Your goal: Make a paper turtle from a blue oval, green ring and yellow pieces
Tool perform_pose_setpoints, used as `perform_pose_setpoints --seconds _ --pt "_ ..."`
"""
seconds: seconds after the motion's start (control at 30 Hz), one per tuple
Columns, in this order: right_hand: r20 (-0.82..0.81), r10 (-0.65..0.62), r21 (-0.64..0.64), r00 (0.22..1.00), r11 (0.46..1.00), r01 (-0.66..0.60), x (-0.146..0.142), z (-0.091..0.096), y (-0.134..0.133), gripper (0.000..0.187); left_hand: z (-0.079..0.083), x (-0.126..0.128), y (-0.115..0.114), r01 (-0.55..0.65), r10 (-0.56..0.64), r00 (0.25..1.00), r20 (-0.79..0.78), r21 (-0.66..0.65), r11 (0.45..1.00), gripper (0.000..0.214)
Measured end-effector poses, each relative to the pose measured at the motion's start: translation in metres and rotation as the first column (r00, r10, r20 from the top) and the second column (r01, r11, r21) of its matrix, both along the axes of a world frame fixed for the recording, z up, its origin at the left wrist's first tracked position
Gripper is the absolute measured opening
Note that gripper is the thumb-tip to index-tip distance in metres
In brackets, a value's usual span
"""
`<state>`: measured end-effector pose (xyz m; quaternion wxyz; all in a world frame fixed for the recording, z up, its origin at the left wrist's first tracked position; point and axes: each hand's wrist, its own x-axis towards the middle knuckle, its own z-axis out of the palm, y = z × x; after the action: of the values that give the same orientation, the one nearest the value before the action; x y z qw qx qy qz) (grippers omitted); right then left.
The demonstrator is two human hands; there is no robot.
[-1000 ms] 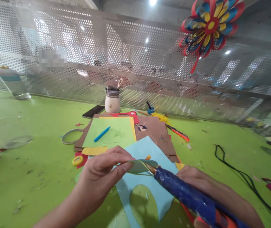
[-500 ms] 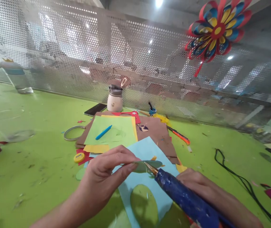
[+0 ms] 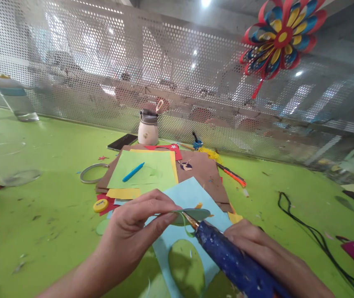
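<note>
Green surface (image 3: 46, 231) fills the view, w/ a perforated metal screen (image 3: 102, 74) along its far edge and a red-blue-yellow paper flower (image 3: 280, 37) hung on the screen's upper right. Mid-surface lies a brown sheet (image 3: 206, 174), a lt green sheet (image 3: 152, 171) on its left half, and a lt blue sheet (image 3: 192, 194) overlapping the near edge of both, closest to the person. Blue glue gun (image 3: 235, 265) comes in from the near right corner, right hand (image 3: 257, 248) wrapped round its body, nozzle tip touching the underside of a green cut-out (image 3: 195, 214). Left hand (image 3: 133, 236) pinches that cut-out btwn thumb and fingertips, held roughly flat just above the lt blue sheet. Black cord (image 3: 304, 227) snakes across the right side. White jar (image 3: 148, 130) stands near the far edge, dark phone (image 3: 122, 142) just left of it. Tape ring (image 3: 91, 173) lies left of the brown sheet; blue crayon (image 3: 133, 171) on the lt green sheet; yellow cap (image 3: 101, 205) near the pile's left near corner.
</note>
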<state>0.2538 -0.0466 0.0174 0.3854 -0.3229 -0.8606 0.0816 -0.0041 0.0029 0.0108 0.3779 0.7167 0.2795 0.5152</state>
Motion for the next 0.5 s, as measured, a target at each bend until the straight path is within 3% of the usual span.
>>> perform_pose_setpoints --seconds 0.17,0.5 --pt "0.076 0.11 -0.099 0.991 0.99 -0.103 0.008 -0.003 0.001 0.059 -0.001 0.0 0.0 -0.01 0.009 1.0 -0.015 -0.007 1.0 0.023" --pt "0.166 0.135 -0.074 0.977 0.99 -0.124 0.018 -0.01 0.008 0.065 0.003 0.002 0.0 0.026 -0.026 1.0 -0.004 -0.019 0.999 0.023"
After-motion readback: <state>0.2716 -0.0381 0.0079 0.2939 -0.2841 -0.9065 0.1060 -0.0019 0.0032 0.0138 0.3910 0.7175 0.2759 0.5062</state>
